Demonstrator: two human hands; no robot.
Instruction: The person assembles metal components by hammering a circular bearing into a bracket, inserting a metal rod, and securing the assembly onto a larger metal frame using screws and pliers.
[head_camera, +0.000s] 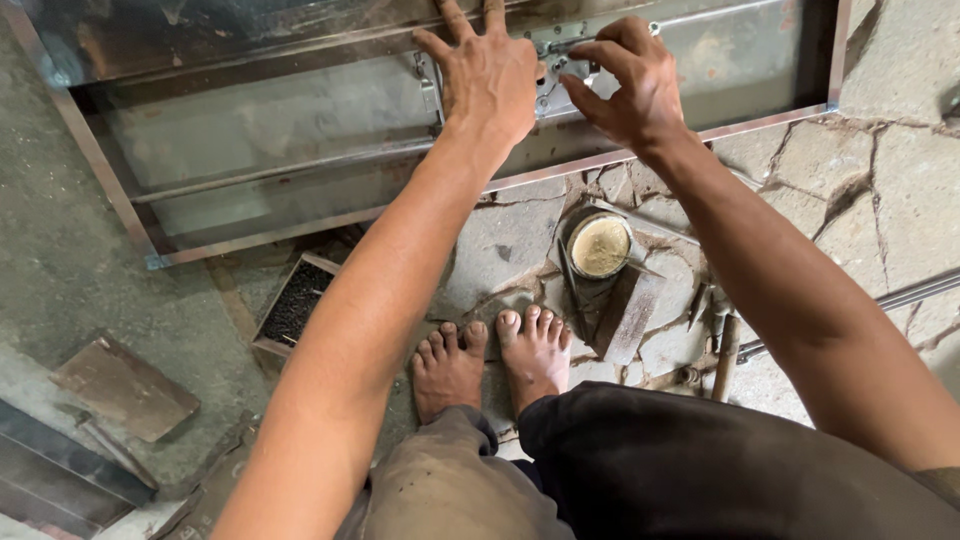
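A large rectangular sheet-metal frame (300, 230) with flat panels lies on the cracked stone floor in front of me. My left hand (485, 75) rests flat, fingers spread, on a small metal bracket (548, 85) at the frame's middle. My right hand (630, 85) is beside it, fingers curled and pinching a thin metal pin or tool (565, 45) at the same bracket. My bare feet (495, 360) stand just below the frame.
A round tin of yellowish powder (600, 245) sits on the floor near my feet. A wooden block (628, 318) and metal tools (722, 345) lie to its right. A small box of dark bits (295, 305) and flat metal plates (125, 388) lie to the left.
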